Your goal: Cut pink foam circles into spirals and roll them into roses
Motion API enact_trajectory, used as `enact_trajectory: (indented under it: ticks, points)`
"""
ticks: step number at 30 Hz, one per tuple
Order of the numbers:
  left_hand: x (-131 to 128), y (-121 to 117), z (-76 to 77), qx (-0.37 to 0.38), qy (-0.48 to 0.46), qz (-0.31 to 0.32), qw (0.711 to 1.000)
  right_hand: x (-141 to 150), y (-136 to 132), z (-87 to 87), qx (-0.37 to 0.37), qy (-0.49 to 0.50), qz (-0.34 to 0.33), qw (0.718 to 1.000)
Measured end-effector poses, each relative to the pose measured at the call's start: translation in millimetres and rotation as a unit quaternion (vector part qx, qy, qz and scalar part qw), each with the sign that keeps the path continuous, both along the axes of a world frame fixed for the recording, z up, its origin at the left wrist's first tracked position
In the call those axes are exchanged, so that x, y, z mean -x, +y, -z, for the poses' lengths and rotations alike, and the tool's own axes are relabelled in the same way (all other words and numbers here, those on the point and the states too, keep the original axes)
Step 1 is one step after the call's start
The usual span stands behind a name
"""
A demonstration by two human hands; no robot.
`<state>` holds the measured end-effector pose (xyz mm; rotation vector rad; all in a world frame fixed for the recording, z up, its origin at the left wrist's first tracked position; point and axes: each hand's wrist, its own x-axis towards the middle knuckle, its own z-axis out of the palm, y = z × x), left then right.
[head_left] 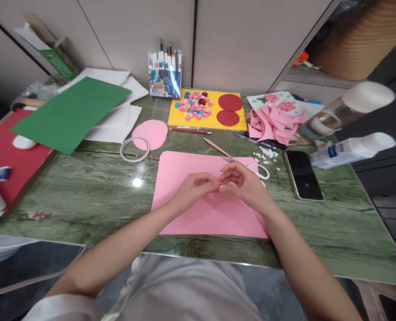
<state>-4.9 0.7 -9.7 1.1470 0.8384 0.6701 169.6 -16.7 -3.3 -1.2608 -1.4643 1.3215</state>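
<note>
My left hand and my right hand meet over a stack of pink paper. Between their fingertips they pinch a small reddish-pink piece, mostly hidden by the fingers. Partly behind my right hand lie scissors with white handles. A bare wooden pencil points away just beyond the hands. Farther back, a yellow sheet carries a heap of small pink, blue, yellow and red balls and two dark red paper circles.
To the left are a pink paper disc, a tape ring and a green sheet. A marker pack stands at the back. On the right lie pink paper scraps, white bits, a phone and a white bottle.
</note>
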Motion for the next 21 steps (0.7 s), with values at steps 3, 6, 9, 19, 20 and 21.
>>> enact_trajectory:
  ticks: [3,6,9,19,20,21]
  points:
    - [-0.8,1.8,1.3,0.101,-0.063,-0.01,0.993,-1.2,4.3,0.4,0.03,0.0,-0.001,1.0]
    - [-0.5,2.8,0.0,0.131,-0.087,-0.033,0.987,-0.1,6.3,3.2,0.021,-0.019,0.0,1.0]
    - [0.4,2.9,-2.7,0.127,-0.094,-0.043,0.987,0.9,7.1,6.6,-0.004,-0.026,0.004,1.0]
    - [1.2,0.7,-3.0,0.133,-0.113,-0.054,0.983,-2.3,7.5,18.7,-0.012,-0.014,0.011,1.0]
    - [0.8,0.3,-2.1,0.14,-0.115,-0.059,0.982,-2.5,7.6,19.8,-0.008,-0.015,0.011,1.0]
    - [0.2,0.0,-1.1,0.148,-0.117,-0.063,0.98,-2.4,7.7,20.7,-0.006,-0.018,0.013,1.0]
